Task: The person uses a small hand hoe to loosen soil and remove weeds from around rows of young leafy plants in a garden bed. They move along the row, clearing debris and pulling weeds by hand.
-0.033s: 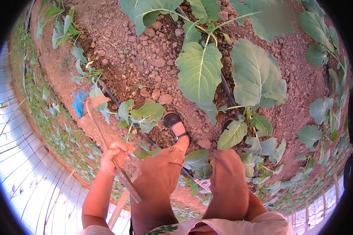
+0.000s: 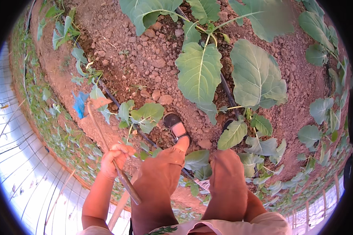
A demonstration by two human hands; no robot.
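Note:
My left hand [image 2: 117, 158] is closed around the wooden handle [image 2: 100, 131] of what looks like a small hoe. The handle slants from beside my left thigh up to a flat, earth-coloured blade [image 2: 101, 102] at its far end. The blade is beside the leaves of a young plant [image 2: 125, 111]. Just left of the blade is a blue scrap [image 2: 80, 103], cloth or plastic; whether it is tied to the tool I cannot tell. My right forearm [image 2: 255, 205] passes behind my right thigh, which hides the right hand.
Large broad-leaved plants [image 2: 200, 72] stand ahead and to the right in cloddy brown soil [image 2: 145, 58]. A black drip line [image 2: 110, 96] runs along the left row, another through the middle one. My shoe [image 2: 176, 125] is between them. Pale sheeting with wires [image 2: 27, 172] bounds the left.
The tool's head has shifted very slightly to the right, with my left hand still gripping the handle. The rest looks the same.

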